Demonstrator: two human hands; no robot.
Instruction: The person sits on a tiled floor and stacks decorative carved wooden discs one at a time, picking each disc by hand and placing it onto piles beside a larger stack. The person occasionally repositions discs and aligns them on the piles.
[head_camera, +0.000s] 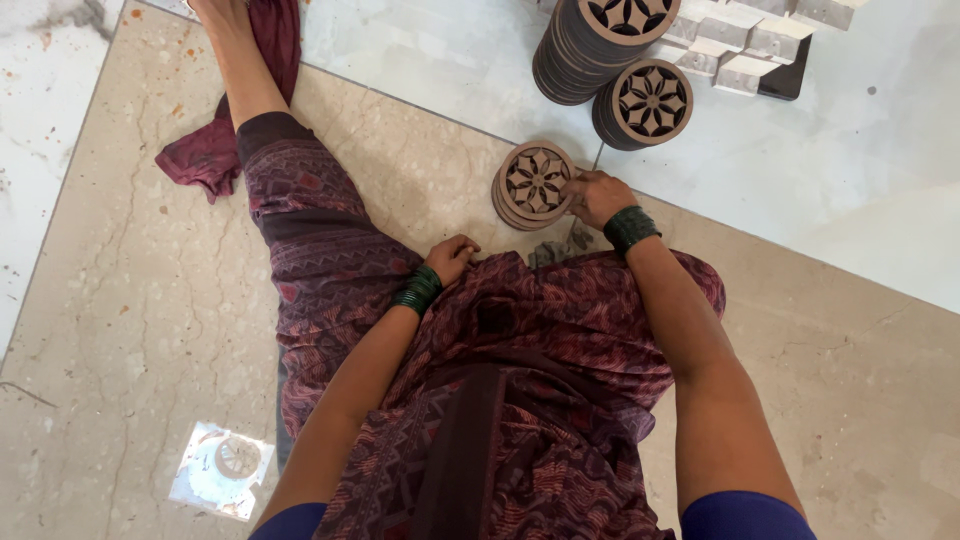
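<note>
Fingers of the right hand (597, 196) curl onto the right edge of a small stack of round carved wooden discs (533, 184), gripping the top one; the stack sits on the stone floor (130, 300) just in front of the person's knees. The left hand (452, 257) is loosely closed, holding nothing I can make out, and rests on the patterned maroon cloth (520, 340) over the lap, near the stack but not touching it. Green bangles (630, 227) circle both wrists. Beyond, two taller stacks of the same discs (610, 70) stand side by side, next to pale wooden blocks (750, 45). A floor drain (224, 468) lies at lower left.
</note>
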